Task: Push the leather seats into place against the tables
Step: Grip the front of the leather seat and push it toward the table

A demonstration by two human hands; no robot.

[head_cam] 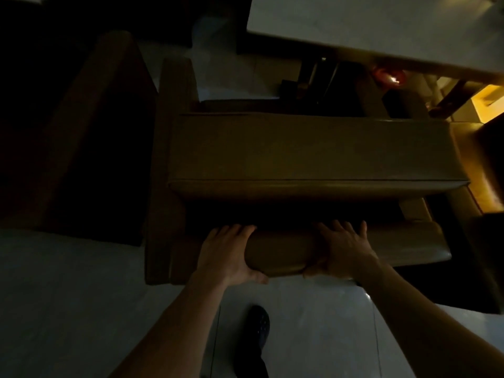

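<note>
Left hand (226, 252) and right hand (343, 249) grip the leather seat (313, 148) backrest.

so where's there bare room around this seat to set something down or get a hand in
Bare patches: the seat cushion between backrest and table; the pale tabletop at upper right; the floor left of the arms. Crowded: the backrest top, gripped by the left hand and right hand. Too dark to judge under the table.

We note the seat (313, 148) is smooth tan leather with a soft sheen and piped seams. The worktop (368, 20) at far right looks pale, smooth and matt. The floor (68, 282) is glossy pale tile. The near shoe (259, 323) is dark and perforated.
</note>
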